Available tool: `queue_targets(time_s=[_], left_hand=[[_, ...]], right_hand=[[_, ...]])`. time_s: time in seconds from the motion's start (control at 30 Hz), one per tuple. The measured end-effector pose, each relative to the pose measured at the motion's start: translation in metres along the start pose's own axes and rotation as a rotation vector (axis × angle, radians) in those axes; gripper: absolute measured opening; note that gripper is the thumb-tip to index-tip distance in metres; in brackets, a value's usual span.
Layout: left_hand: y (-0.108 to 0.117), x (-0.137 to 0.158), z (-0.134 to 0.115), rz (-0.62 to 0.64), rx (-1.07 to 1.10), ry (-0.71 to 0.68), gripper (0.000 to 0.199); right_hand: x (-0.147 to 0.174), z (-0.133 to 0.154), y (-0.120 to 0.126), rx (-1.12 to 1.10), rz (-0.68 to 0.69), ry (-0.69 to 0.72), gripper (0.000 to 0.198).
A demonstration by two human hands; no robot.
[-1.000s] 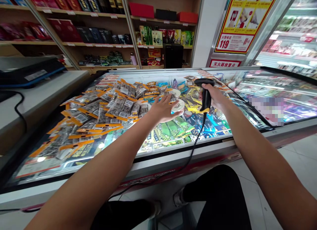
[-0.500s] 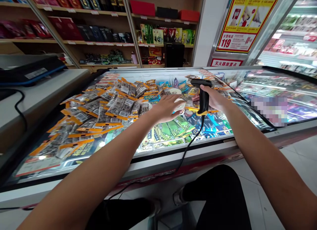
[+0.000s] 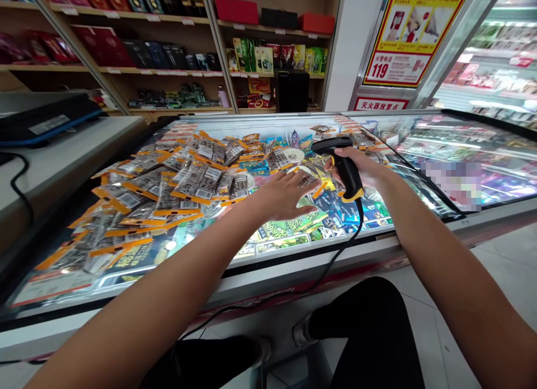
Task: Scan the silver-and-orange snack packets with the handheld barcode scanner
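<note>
While the right hand wraps its fingers round the scanner, likely to steady it, the left hand spreads loose fingers, contact beneath unclear, beside orange-edged packets heaped toward the freezer's left edge.

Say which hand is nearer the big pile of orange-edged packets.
Left. The left hand is spread open just right of the pile; the right hand is farther right, past the left, its grip around the black scanner.
</note>
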State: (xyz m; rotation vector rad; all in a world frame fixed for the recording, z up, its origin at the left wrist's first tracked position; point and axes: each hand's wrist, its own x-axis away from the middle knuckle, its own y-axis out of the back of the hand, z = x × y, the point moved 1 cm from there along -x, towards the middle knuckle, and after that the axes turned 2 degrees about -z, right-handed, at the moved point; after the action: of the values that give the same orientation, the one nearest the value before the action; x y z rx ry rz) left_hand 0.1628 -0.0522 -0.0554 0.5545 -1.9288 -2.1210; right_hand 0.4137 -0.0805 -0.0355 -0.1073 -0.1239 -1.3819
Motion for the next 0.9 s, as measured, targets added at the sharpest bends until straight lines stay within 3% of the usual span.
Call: queue_targets(time_s=[0.23,0.43,0.77,0.9], left_hand=[[0.009,-0.001,-0.023,0.11,0.064,-0.031,0.081],[0.015,-0.002,-0.034,0.125,0.056,-0.058,0.08],[0.006,-0.002,-0.032,0.058,0.057,-0.05,0.079],[0.0,-0.005,-0.027,-0.066,-0.041,0.073,0.074]], right_hand=[[0.004,0.002,-0.005,0.018,0.015,-0.042,0.04],[0.013,0.008,-0.005,0.114,0.052,-0.058,0.041],[0.011,0.009,-0.007,0.119,0.019,-0.116,0.043],[0.002,0.003,0.006,0.076,-0.161,-0.065,0.047]])
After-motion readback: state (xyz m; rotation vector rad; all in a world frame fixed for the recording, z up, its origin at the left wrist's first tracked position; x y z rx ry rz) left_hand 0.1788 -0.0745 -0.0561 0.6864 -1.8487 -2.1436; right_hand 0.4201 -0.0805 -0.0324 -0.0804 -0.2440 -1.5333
